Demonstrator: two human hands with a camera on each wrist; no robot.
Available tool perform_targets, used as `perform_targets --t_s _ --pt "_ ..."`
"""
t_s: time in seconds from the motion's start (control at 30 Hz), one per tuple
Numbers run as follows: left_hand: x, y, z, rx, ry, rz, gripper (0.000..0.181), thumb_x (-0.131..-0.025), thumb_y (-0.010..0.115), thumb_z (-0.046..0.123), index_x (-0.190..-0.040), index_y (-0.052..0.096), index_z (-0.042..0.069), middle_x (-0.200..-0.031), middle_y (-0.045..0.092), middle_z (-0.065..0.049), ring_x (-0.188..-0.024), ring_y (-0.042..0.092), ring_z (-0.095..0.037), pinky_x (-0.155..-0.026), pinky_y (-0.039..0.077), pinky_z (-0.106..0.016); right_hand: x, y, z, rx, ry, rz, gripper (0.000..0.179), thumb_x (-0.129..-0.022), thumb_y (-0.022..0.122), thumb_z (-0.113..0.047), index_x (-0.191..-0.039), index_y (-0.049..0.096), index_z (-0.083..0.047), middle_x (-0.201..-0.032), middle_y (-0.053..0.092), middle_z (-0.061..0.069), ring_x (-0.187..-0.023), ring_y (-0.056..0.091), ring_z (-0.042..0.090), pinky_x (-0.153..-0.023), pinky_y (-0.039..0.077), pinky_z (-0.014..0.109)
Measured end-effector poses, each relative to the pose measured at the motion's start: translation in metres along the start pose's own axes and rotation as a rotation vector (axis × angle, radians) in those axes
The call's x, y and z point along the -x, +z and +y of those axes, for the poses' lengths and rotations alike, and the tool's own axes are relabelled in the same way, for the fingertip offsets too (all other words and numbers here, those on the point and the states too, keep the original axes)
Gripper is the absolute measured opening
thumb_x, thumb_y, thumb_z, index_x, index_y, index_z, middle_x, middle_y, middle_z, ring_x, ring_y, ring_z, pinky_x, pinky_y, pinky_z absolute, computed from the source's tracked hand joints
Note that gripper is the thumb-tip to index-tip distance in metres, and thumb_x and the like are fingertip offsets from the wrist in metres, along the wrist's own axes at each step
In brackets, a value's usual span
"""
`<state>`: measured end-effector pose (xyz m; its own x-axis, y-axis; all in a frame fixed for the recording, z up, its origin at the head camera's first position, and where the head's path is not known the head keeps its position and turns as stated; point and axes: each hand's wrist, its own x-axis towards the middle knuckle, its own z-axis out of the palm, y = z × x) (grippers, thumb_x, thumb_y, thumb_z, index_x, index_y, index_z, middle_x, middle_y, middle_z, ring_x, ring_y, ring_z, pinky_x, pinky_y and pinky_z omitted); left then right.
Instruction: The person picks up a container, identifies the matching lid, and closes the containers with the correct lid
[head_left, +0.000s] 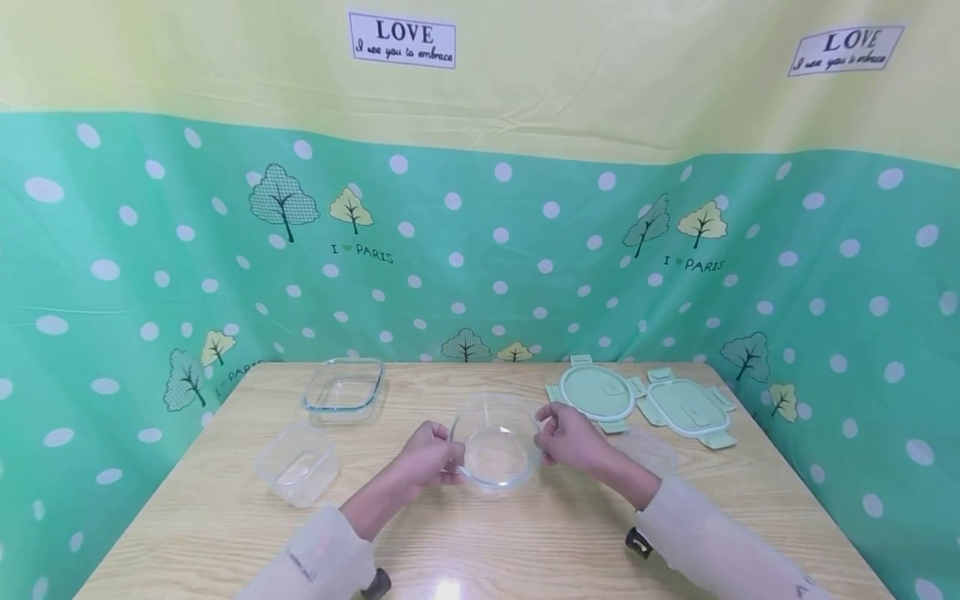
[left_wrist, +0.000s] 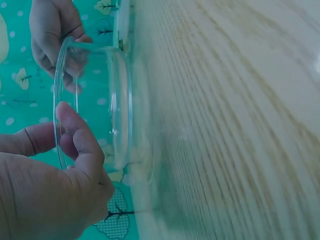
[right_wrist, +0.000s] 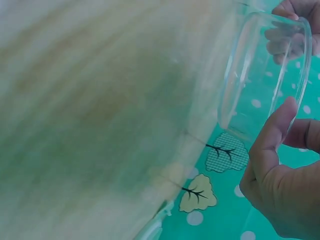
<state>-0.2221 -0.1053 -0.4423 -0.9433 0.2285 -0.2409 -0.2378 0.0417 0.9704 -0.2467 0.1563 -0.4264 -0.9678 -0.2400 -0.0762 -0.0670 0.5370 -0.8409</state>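
Observation:
A round clear glass bowl (head_left: 497, 479) is between my two hands in the middle of the table, its opening facing up. My left hand (head_left: 429, 454) pinches its rim from the left, thumb on one side and fingers on the other, as the left wrist view shows. On the opposite side, my right hand (head_left: 572, 440) pinches the rim in the same way. The base of the bowl (right_wrist: 235, 85) is close to the tabletop; whether it touches, I cannot tell.
At the back left stands a rectangular glass container (head_left: 343, 407), with a smaller clear container (head_left: 297, 467) nearer. A round green lid (head_left: 596, 392) and a rectangular green lid (head_left: 686, 407) lie back right. Something clear (head_left: 651, 450) lies beyond my right forearm. Curtain bounds the wooden table (head_left: 517, 550).

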Motion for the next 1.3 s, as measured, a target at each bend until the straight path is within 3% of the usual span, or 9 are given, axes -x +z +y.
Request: perform_targets --t_s 0.27,0.7,0.9,1.1,1.3 --pt "0.003 0.001 -0.007 -0.025 -0.002 -0.045 0.062 -0.078 0.061 -0.007 -0.13 0.03 -0.011 -0.107 0.046 -0.018 -0.08 0.057 -0.023 -0.074 0.063 -0.033 0.01 0.005 0.008 -0.016 0.039 -0.002 0.034 -0.096 0.064 -0.002 -0.127 0.053 0.004 -0.086 0.057 0.01 -0.065 0.067 0.023 -0.055 0.051 0.028" --pt "0.002 -0.002 -0.012 -0.021 -0.019 -0.05 0.065 -0.078 0.063 -0.007 -0.134 0.031 -0.011 -0.112 0.046 -0.02 -0.082 0.058 -0.024 -0.075 0.063 -0.033 0.014 0.007 0.012 -0.059 0.049 -0.02 0.034 -0.096 0.065 0.0 -0.127 0.052 0.006 -0.091 0.056 0.012 -0.067 0.066 0.023 -0.064 0.061 0.037" --pt "0.004 -0.002 -0.01 -0.008 -0.032 -0.048 0.066 -0.079 0.063 -0.006 -0.135 0.03 -0.011 -0.11 0.046 -0.019 -0.084 0.056 -0.024 -0.075 0.063 -0.033 0.013 -0.007 0.014 -0.013 -0.021 -0.036 0.032 -0.097 0.067 -0.009 -0.124 0.057 0.006 -0.092 0.061 0.012 -0.074 0.067 0.028 -0.066 0.062 0.041" --pt "0.005 -0.003 -0.009 0.009 -0.032 -0.069 0.067 -0.08 0.064 -0.006 -0.137 0.029 -0.011 -0.11 0.047 -0.018 -0.083 0.056 -0.023 -0.076 0.062 -0.032 0.012 -0.027 0.015 0.041 -0.031 0.041 0.037 -0.099 0.067 -0.017 -0.128 0.06 0.005 -0.098 0.065 0.01 -0.082 0.067 0.031 -0.066 0.061 0.039" --pt "0.005 -0.005 -0.009 0.029 -0.028 -0.085 0.07 -0.083 0.065 -0.005 -0.141 0.028 -0.012 -0.11 0.05 -0.019 -0.081 0.057 -0.021 -0.078 0.062 -0.033 0.009 -0.043 0.023 0.179 -0.104 0.099 0.039 -0.101 0.065 -0.02 -0.131 0.06 0.004 -0.101 0.068 0.008 -0.09 0.068 0.022 -0.069 0.058 0.032"
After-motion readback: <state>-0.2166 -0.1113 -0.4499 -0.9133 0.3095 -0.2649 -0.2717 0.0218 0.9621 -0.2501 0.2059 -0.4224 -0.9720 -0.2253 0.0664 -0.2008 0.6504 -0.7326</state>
